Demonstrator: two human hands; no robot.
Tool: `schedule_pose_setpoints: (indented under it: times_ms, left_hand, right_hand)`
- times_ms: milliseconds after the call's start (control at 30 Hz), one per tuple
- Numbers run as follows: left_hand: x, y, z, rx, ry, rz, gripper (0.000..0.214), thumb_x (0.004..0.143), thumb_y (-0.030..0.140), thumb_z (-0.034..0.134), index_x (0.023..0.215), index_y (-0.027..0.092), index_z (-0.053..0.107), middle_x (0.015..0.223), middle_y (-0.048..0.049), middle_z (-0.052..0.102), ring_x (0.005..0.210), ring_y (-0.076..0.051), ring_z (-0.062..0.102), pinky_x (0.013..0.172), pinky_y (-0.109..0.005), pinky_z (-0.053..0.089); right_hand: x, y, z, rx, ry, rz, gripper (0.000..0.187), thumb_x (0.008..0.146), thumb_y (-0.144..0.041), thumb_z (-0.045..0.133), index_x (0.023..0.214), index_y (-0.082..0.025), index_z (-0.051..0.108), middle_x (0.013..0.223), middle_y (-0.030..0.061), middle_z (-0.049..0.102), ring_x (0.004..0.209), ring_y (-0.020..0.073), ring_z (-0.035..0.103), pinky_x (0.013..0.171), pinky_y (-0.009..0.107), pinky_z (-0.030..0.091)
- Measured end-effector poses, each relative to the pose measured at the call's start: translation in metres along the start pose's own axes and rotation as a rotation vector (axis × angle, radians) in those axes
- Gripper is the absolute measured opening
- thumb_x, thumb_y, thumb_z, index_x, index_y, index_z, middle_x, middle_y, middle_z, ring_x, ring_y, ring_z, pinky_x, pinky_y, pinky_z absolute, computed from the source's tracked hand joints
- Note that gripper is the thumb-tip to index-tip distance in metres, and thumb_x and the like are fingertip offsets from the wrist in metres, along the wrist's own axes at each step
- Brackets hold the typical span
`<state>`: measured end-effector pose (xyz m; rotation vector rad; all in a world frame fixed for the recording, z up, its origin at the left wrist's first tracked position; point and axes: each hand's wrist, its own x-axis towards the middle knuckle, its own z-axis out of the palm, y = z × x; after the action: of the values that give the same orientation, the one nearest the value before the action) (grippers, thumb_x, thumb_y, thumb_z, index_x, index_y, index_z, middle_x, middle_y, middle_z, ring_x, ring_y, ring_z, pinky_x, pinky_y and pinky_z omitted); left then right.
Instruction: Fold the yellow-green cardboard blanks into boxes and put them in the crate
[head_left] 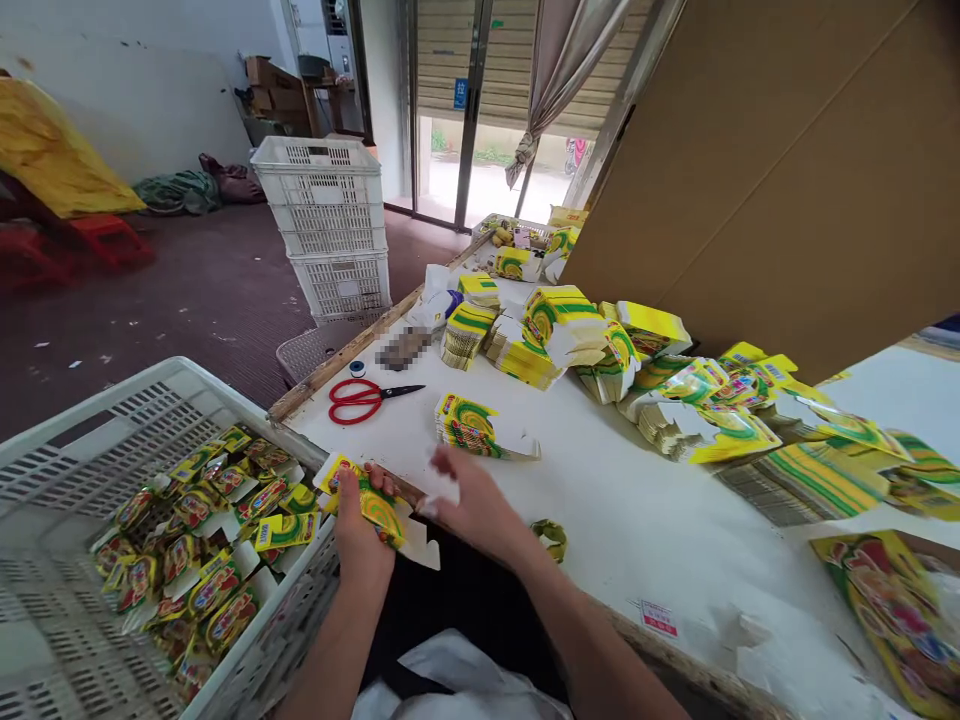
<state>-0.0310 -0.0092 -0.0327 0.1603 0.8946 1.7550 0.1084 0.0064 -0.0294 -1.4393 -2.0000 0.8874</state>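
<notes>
- Landmark: the red-handled scissors point(367, 402) lie on the white table point(600, 500), blades pointing right.
- Left hand point(364, 540): positioned on your side of the scissors. Your fingers are closed around a yellow carton point(382, 512), with the thumb across its printed face.
- Yellow carton: located on your side of the scissors, near the table edge. A pale flap extends from its right end.
- Right hand point(476, 510): positioned right of the scissors and closer to you. Your fingers are partly spread and slightly bent, with the grip visibly unoccupied. Motion blur obscures whether the fingertips touch the flap.
- Small carton stack point(469, 428): right of the scissors, just beyond your right hand.
- Large carton stacks point(566, 325): farther right of the scissors and beyond them.
- Spool point(358, 369): just beyond the scissors' handles.
- Green band point(551, 540): right of the scissors, closer to you.
- Crate point(180, 375): left of the scissors and closer to you, containing filled-looking packs point(214, 590).
</notes>
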Motion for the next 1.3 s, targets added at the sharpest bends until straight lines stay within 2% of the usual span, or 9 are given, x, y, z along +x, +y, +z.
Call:
schedule_pose_setpoints:
  times_ms: [133,233,367,633,800,900,1033,1133,1300]
  left_hand:
    - [-0.001,0.010,-0.007,0.026,0.035,-0.018,0.055,0.045,0.054,0.086,0.070,0.015,0.057,0.056,0.0046,0.049,0.052,-0.009,0.046,0.052,-0.022,0.043]
    - [-0.003,0.015,-0.013,0.039,0.034,-0.038,0.053,0.046,0.053,0.085,0.071,0.016,0.057,0.057,0.0041,0.050,0.053,-0.009,0.047,0.054,-0.022,0.044]
    - [-0.007,0.017,-0.024,0.036,0.053,-0.063,0.048,0.053,0.049,0.083,0.075,0.016,0.057,0.059,0.0040,0.051,0.056,-0.009,0.048,0.056,-0.021,0.046]
    - [-0.019,0.012,-0.026,0.054,0.023,-0.123,0.049,0.051,0.051,0.083,0.073,0.017,0.057,0.059,0.0040,0.051,0.055,-0.010,0.047,0.054,-0.022,0.045]
    - [-0.025,0.015,-0.030,0.036,0.004,-0.121,0.050,0.048,0.051,0.085,0.073,0.017,0.057,0.058,0.0041,0.051,0.054,-0.010,0.047,0.054,-0.022,0.046]
    - [-0.028,0.017,-0.034,0.020,0.005,-0.082,0.052,0.047,0.054,0.084,0.073,0.017,0.058,0.060,0.0033,0.053,0.056,-0.011,0.050,0.057,-0.024,0.048]
    - [-0.034,0.016,-0.036,0.026,0.020,0.023,0.058,0.043,0.062,0.083,0.072,0.017,0.060,0.060,0.0024,0.054,0.058,-0.012,0.052,0.059,-0.024,0.050]
    - [-0.039,0.014,-0.036,0.038,0.005,0.087,0.059,0.044,0.066,0.081,0.071,0.018,0.059,0.060,0.0033,0.052,0.057,-0.011,0.049,0.056,-0.023,0.048]
    - [-0.047,0.012,-0.041,0.095,-0.052,0.227,0.053,0.055,0.065,0.076,0.067,0.019,0.054,0.061,0.0045,0.045,0.055,-0.010,0.043,0.055,-0.021,0.044]
  right_hand:
    - [0.056,0.044,-0.039,-0.230,0.020,0.081,0.091,0.066,-0.030,0.079,0.143,-0.022,0.032,0.142,0.0176,0.040,0.131,0.0333,0.039,0.104,0.050,0.033]
    - [0.077,0.069,-0.049,-0.354,-0.114,0.117,0.114,0.049,-0.025,0.089,0.147,-0.028,0.030,0.137,0.0173,0.046,0.124,0.0382,0.044,0.099,0.052,0.034]
    - [0.067,0.077,-0.039,-0.465,-0.211,0.103,0.101,0.060,-0.029,0.083,0.147,-0.026,0.031,0.133,0.0175,0.048,0.120,0.0359,0.045,0.096,0.047,0.034]
    - [0.026,0.046,-0.004,-0.476,-0.239,0.069,0.094,0.067,-0.035,0.076,0.148,-0.024,0.030,0.133,0.0176,0.047,0.119,0.0350,0.044,0.096,0.048,0.035]
    - [0.022,0.037,-0.017,-0.375,-0.212,0.051,0.100,0.057,-0.014,0.079,0.146,-0.018,0.034,0.138,0.0204,0.045,0.126,0.0360,0.042,0.103,0.050,0.032]
    - [0.008,0.017,-0.024,-0.296,-0.108,0.039,0.081,0.067,-0.006,0.067,0.143,-0.014,0.037,0.142,0.0203,0.042,0.132,0.0312,0.039,0.108,0.048,0.030]
    - [-0.034,-0.022,0.006,-0.121,-0.059,-0.012,0.041,0.083,-0.009,0.049,0.123,-0.019,0.053,0.109,0.0068,0.066,0.100,0.0161,0.062,0.091,0.032,0.048]
    - [-0.065,-0.042,0.048,0.261,-0.009,-0.093,0.048,0.070,-0.001,0.052,0.113,-0.020,0.058,0.108,0.0068,0.066,0.095,0.0177,0.064,0.084,0.032,0.052]
    - [-0.088,-0.048,0.089,0.469,0.125,0.009,0.040,0.070,-0.006,0.054,0.106,-0.021,0.061,0.090,0.0031,0.068,0.079,0.0173,0.062,0.074,0.032,0.052]
